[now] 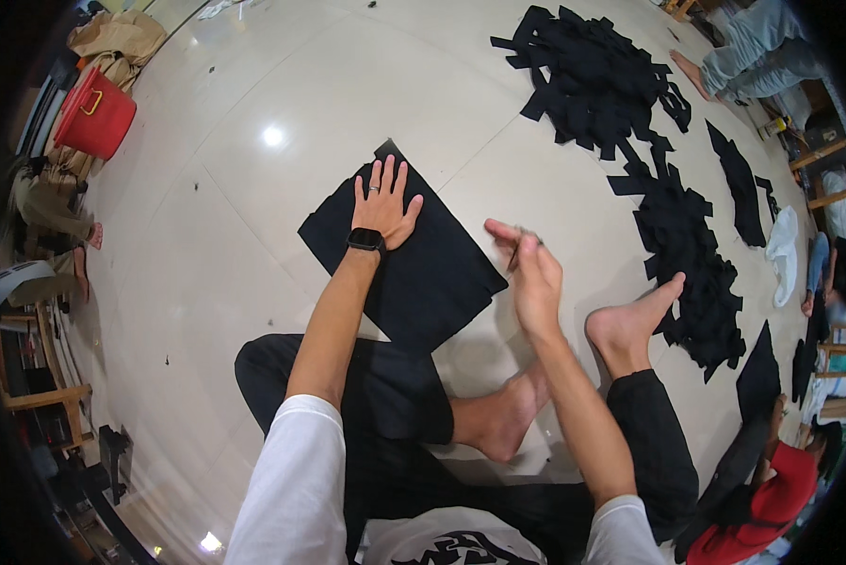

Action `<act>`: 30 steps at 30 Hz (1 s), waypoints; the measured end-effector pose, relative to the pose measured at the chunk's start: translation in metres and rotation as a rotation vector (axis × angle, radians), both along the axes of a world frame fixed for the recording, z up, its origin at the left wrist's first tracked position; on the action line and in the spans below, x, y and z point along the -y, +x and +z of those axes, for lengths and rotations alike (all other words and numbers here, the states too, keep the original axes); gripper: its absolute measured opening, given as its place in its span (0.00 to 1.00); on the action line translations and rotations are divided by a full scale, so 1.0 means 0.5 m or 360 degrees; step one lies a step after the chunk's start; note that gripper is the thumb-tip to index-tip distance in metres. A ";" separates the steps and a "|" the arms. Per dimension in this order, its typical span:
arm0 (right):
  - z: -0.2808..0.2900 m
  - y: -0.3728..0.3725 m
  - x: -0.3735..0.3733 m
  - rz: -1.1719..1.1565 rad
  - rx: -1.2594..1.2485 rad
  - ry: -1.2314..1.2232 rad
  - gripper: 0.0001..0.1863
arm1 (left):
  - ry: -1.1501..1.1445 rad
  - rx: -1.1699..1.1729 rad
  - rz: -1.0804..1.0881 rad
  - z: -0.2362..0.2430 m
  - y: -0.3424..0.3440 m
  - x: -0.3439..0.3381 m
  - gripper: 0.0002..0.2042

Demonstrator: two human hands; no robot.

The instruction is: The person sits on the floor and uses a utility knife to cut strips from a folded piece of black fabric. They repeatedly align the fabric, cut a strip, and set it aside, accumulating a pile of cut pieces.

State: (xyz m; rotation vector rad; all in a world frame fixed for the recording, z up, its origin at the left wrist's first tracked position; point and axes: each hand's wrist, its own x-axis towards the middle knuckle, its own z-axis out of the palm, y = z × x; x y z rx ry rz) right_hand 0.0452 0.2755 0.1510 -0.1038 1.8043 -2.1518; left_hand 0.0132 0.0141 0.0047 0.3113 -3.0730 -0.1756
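Observation:
A folded or stacked piece of black fabric (437,273) lies flat on the tiled floor in front of my crossed legs. My left hand (383,205) rests on its far part, palm down with fingers stretched out. A ring and a black watch (366,239) are on that hand and wrist. Off the fabric's right corner, my right hand (536,278) hovers over the floor, apart from the cloth. Its fingers are bent toward the thumb around a small dark thing, mostly hidden, whose kind I cannot make out.
Two heaps of black fabric pieces, a far one (593,80) and a nearer one (687,254), spread across the floor to the right. Beyond them lie a long black piece (743,188) and a white cloth (782,254). A red bucket (96,115) stands far left. Other people sit around the edges.

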 end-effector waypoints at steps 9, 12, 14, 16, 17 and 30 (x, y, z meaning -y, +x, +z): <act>-0.107 -0.002 -0.107 0.1166 -0.0472 0.1636 0.25 | 0.0020 -0.0031 0.0026 0.001 -0.002 -0.006 0.37; -0.111 0.021 -0.097 0.0693 -0.0403 0.1575 0.25 | 0.0048 -0.0038 0.0026 0.000 -0.002 -0.005 0.36; -0.118 0.035 -0.098 0.0470 -0.0243 0.1519 0.26 | 0.0046 -0.0039 0.0034 0.000 -0.002 -0.005 0.36; -0.119 0.045 -0.101 0.0324 -0.0169 0.1490 0.26 | 0.0055 -0.0023 0.0045 0.001 -0.003 -0.003 0.35; -0.116 0.049 -0.100 0.0291 -0.0175 0.1486 0.27 | 0.0055 -0.0015 0.0051 0.001 -0.003 -0.001 0.35; -0.115 0.087 -0.169 0.0349 -0.0967 0.1366 0.25 | 0.0076 -0.0020 0.0046 0.003 -0.004 0.000 0.35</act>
